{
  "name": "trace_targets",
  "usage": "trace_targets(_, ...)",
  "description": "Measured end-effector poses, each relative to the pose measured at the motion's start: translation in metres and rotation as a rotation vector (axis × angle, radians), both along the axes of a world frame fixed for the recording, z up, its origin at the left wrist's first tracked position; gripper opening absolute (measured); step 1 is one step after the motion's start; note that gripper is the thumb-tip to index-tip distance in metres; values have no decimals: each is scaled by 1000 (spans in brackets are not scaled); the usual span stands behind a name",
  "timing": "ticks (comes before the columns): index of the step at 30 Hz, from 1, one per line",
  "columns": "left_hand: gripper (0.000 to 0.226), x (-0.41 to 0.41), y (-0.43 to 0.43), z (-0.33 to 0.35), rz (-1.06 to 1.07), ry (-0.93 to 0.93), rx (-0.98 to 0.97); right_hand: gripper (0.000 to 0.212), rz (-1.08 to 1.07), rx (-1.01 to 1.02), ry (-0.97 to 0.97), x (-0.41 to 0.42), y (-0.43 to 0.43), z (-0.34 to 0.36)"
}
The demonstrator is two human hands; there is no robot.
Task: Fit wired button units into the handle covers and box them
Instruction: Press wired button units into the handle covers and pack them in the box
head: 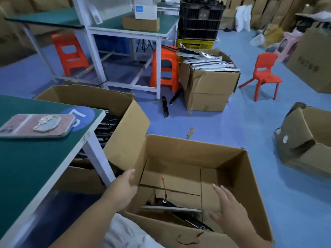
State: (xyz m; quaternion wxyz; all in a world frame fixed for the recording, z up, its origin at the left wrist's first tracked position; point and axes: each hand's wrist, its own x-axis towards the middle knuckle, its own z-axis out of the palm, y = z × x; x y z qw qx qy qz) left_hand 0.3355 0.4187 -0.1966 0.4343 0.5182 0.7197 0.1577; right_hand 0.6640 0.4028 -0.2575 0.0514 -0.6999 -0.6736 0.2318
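Both hands meet the cardboard box: left hand presses straight-fingered against its left wall, right hand hovers inside, fingers spread, beside the wired handle cover on its floor.

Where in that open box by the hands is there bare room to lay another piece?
In the box, the floor's far half, between the back wall and the handle covers, is bare. So is the right side beside the right hand. The near end is crowded: covers and a red wire.
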Motion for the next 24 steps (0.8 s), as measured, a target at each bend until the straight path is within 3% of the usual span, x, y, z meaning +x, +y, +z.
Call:
trace_targets(4, 38, -14, -47, 67, -31, -211, 123, 77, 207, 203, 76, -60, 17, 48)
trace_targets(8, 41, -55, -134, 151, 39, -313, 367, 67, 448, 469, 353, -158, 30, 124)
trace_targets(10, 49, -77, -184, 184, 193, -281, 491, 62, 610, 560, 487, -215, 26, 157)
trace_targets(13, 33, -111, -261, 209, 484, -140, 610, 47, 829, 658, 632, -304, 3, 196)
trace_targets(15, 26, -134, -312, 214, 668, -38, 655, 52, 987, 677, 676, -360, -19, 209)
trace_targets(18, 38, -165, -382, 208, 908, 93, 680, 59, 1183, 605, 644, -431, -56, 212)
trace_targets(24, 24, -210, -488, 181, 1332, 305, 636, 53, 1412, 592, 509, -537, -130, 203)
